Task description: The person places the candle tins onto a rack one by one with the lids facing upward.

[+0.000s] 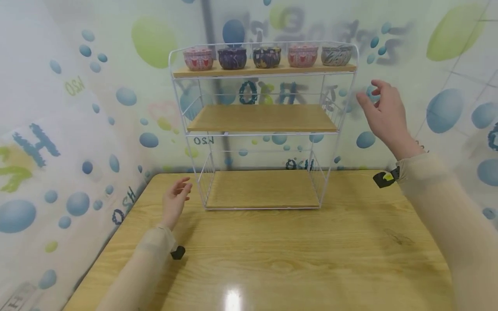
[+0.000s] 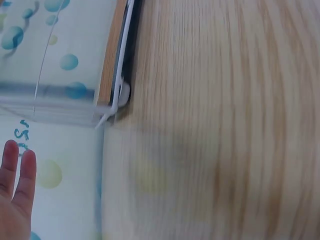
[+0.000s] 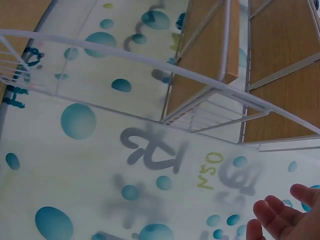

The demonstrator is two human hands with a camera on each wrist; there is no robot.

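Note:
A three-tier rack with a white wire frame and wooden shelves point(image 1: 264, 117) stands at the back of the table. Along its top board sit several small patterned bowls: a pink one point(image 1: 199, 59) at the left, two dark ones point(image 1: 232, 58) point(image 1: 266, 58), another pink one point(image 1: 303, 56) and a grey-green one point(image 1: 336, 55). My left hand point(image 1: 177, 201) hovers left of the bottom shelf, fingers loosely bent, touching nothing. Raised beside the rack's upper right side, my right hand point(image 1: 384, 110) holds nothing; its fingers are relaxed and apart from the frame.
The wooden table point(image 1: 272, 255) spreads in front of the rack. A wall covering point(image 1: 155, 99) with blue and green spots stands close behind and to the left. White wire side rails point(image 3: 150, 60) edge the rack near the right hand.

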